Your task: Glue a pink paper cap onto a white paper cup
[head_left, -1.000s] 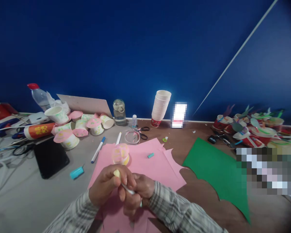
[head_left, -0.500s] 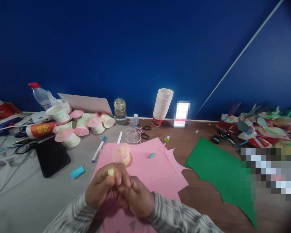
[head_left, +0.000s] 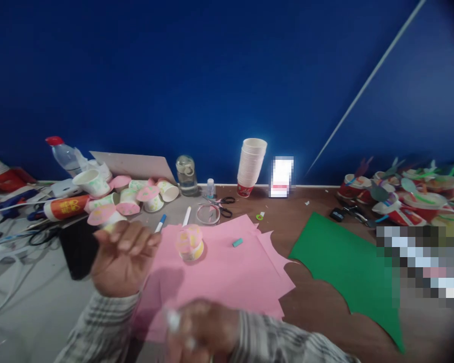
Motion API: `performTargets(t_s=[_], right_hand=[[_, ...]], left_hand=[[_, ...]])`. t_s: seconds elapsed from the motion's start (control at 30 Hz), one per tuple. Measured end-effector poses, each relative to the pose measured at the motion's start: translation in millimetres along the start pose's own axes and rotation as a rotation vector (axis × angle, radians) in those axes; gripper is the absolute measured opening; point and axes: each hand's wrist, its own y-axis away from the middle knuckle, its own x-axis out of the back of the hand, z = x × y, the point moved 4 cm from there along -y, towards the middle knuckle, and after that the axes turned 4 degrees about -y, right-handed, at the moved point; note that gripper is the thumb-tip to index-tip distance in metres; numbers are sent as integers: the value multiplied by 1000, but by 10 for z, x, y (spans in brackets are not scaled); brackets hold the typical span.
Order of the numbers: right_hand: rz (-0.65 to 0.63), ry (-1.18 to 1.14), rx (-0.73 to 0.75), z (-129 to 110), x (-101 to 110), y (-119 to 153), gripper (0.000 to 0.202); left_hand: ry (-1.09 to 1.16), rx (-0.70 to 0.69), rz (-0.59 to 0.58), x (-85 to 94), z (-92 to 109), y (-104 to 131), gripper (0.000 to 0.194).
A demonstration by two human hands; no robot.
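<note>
My left hand [head_left: 121, 259] is raised over the left side of the pink paper [head_left: 219, 267], its fingers curled; a small pale yellow patch shows by the thumb, too unclear to name. Low in front, my right hand [head_left: 208, 327] is blurred and closed, with a small whitish thing [head_left: 172, 320] at its fingers. A small cup with a pink-and-yellow top [head_left: 190, 242] stands on the pink paper. To its right lies a short teal piece [head_left: 237, 242].
Decorated paper cups [head_left: 149, 196] crowd the back left, near a black tablet [head_left: 75, 249]. Behind the paper are a glass jar [head_left: 187, 176], scissors [head_left: 226, 206] and stacked white cups [head_left: 251, 164]. Green paper [head_left: 348, 277] lies right, before more cups [head_left: 423, 201].
My hands have come apart. The left moved left and up, now covering the teal block beside the tablet; the right moved down toward me. The whitish thing now shows at the right hand.
</note>
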Motion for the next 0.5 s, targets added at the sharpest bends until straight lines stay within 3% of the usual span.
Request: performTargets(t_s=[0.1,0.2,0.3,0.4,0.5], right_hand=[[30,-191,146,-218,162,-21,31],[96,-228,248,-384,390,-63,37],[273,-178,403,-501,628,-82,34],[473,-46,589,-593,793,-48,37],[600,117,747,-641,857,24,32]], left_hand=[[118,60,2,40,-58,-66,27],[24,63,34,163,-146,-130,23],[-144,63,63,340,-252,-225,26],[-443,-28,127,539,-357,-312,29],[-688,23,69,663,-520,-360,24]])
